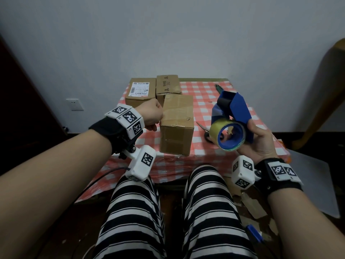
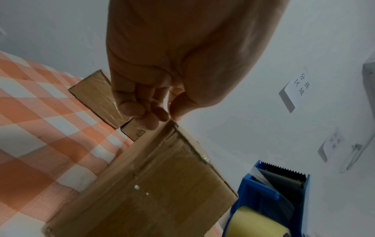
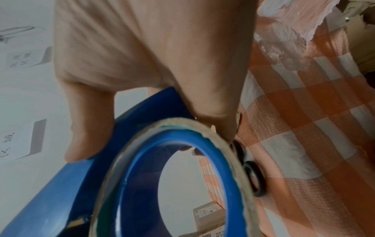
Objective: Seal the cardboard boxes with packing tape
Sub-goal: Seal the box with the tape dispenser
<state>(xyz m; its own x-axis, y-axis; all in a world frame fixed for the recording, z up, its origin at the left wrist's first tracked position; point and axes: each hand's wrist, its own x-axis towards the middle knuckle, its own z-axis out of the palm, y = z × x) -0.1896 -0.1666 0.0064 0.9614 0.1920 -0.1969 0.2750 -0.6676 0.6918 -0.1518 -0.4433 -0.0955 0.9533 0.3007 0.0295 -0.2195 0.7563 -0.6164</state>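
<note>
Brown cardboard box [image 1: 176, 124] sits on the checked tablecloth [image 1: 214, 94] — left hand [image 1: 152, 114] curled at its corner; right hand [image 1: 261, 143] grips the blue tape dispenser [image 1: 233, 116] just right of it, above black-handled scissors [image 1: 205, 130]; two more cardboard boxes [image 1: 141, 92] behind.

On the table [image 1: 214, 90], three cardboard boxes are set left of centre: the plain brown cardboard box [image 1: 176, 126] nearest, with the labelled cardboard box [image 1: 140, 93] and the printed cardboard box [image 1: 168, 86] side by side just behind it. The black-handled scissors [image 1: 205, 130] are laid to the right of the nearest box, behind the blue plastic tape dispenser [image 1: 233, 116] held above the table's right part.
</note>
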